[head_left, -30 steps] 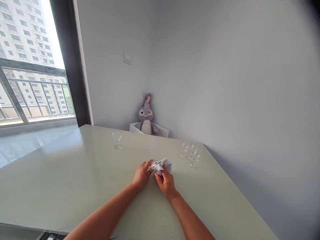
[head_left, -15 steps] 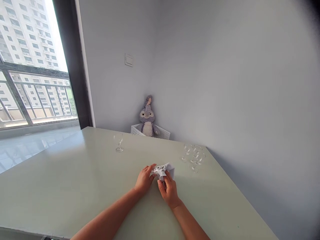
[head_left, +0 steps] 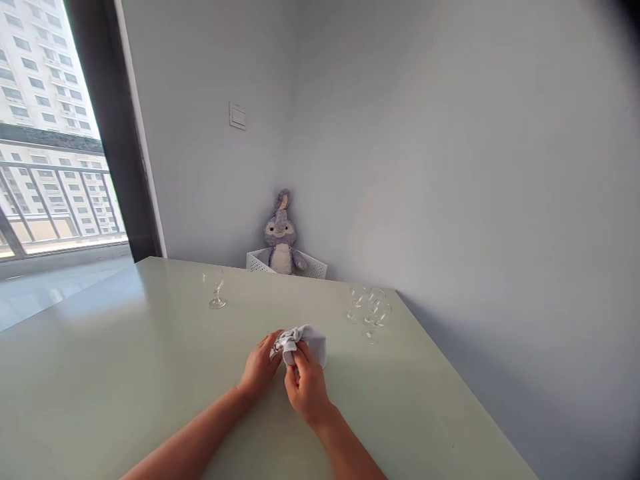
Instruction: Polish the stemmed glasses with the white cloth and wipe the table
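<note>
Above the near middle of the table, my left hand [head_left: 261, 363] is closed around a clear glass [head_left: 277, 345], of which only a small part shows. My right hand [head_left: 306, 380] grips a pale grey-white cloth [head_left: 313, 341], bunched against the glass. The cloth covers much of the glass, so its full shape is hidden. A loose end of the cloth spreads out to the right of my right fingers.
One stemmed glass [head_left: 217, 293] stands upright at the back left of the pale green table [head_left: 150, 387]. Several more stemmed glasses [head_left: 373, 317] are grouped at the right. Behind the far edge, a plush rabbit [head_left: 281, 240] sits in a white perforated basket [head_left: 315, 268] by the wall.
The view has turned slightly right, so everything appears further left. The cloth has shifted over the glass and now hides more of it. Both hands keep their hold.
</note>
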The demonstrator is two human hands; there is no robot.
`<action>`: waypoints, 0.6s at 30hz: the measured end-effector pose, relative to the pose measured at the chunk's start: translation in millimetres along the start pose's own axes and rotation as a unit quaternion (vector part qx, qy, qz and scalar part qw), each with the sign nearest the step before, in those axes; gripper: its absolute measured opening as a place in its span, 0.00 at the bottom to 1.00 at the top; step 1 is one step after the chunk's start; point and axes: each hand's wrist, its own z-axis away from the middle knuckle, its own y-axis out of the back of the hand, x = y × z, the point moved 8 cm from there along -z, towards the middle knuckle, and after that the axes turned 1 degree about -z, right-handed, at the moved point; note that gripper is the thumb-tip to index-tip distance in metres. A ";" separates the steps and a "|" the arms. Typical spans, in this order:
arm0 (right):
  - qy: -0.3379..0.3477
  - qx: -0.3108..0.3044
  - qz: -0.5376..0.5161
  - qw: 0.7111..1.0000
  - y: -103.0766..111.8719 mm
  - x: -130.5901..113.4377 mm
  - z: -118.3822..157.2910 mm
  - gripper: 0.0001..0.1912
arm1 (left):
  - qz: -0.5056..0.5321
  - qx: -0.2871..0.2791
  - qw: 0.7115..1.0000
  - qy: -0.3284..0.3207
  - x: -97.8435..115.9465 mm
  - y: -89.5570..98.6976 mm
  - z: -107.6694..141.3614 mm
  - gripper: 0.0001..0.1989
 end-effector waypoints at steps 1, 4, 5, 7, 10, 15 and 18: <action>-0.003 -0.002 0.004 1.000 -0.3 -1.9 -1.0 0.23 | 0.000 0.001 1.000 0.005 -1.1 1.1 0.4 0.18; -0.013 -0.006 0.008 1.000 0.8 -5.1 -3.4 0.27 | -0.004 -0.004 1.000 0.015 -2.7 2.4 1.5 0.18; -0.015 -0.006 0.007 1.000 1.8 -5.5 -4.0 0.27 | -0.005 -0.006 1.000 0.017 -2.8 2.5 2.0 0.18; -0.015 -0.003 0.012 1.000 4.5 -6.5 -5.1 0.27 | -0.008 -0.010 1.000 0.021 -2.7 2.9 3.1 0.17; -0.014 -0.001 0.034 0.999 8.0 -8.3 -6.4 0.24 | -0.006 -0.018 0.999 0.031 -3.3 3.2 5.1 0.17; -0.010 -0.010 0.112 0.994 11.2 -11.1 -8.2 0.23 | -0.001 -0.015 0.999 0.036 -3.9 4.2 7.0 0.19; 0.011 -0.007 0.151 0.988 16.5 -13.7 -9.7 0.21 | -0.002 -0.003 0.999 0.042 -5.3 3.9 7.3 0.23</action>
